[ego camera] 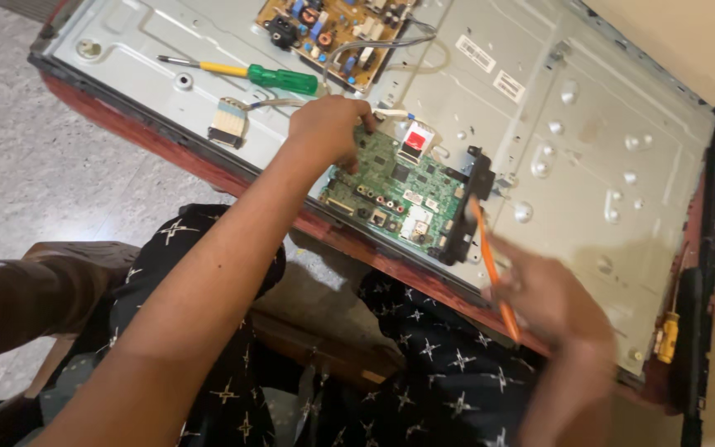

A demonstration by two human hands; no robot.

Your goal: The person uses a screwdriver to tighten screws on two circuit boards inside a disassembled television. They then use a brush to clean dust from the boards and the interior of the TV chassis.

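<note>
My left hand (328,126) presses closed fingers on the upper-left corner of the green circuit board (399,192), which lies on the grey metal back panel (589,157) at centre frame. My right hand (552,300), at four o'clock from the board, grips an orange screwdriver (490,265) whose tip touches the board's black bracket (467,207). A green-handled screwdriver (279,79) lies at eleven o'clock.

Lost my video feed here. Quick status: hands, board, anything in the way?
Left hand on far edge of green circuit board. Right hand grips orange tool, tip at board's black bracket. Green-handled screwdriver lies apart on metal panel.
</note>
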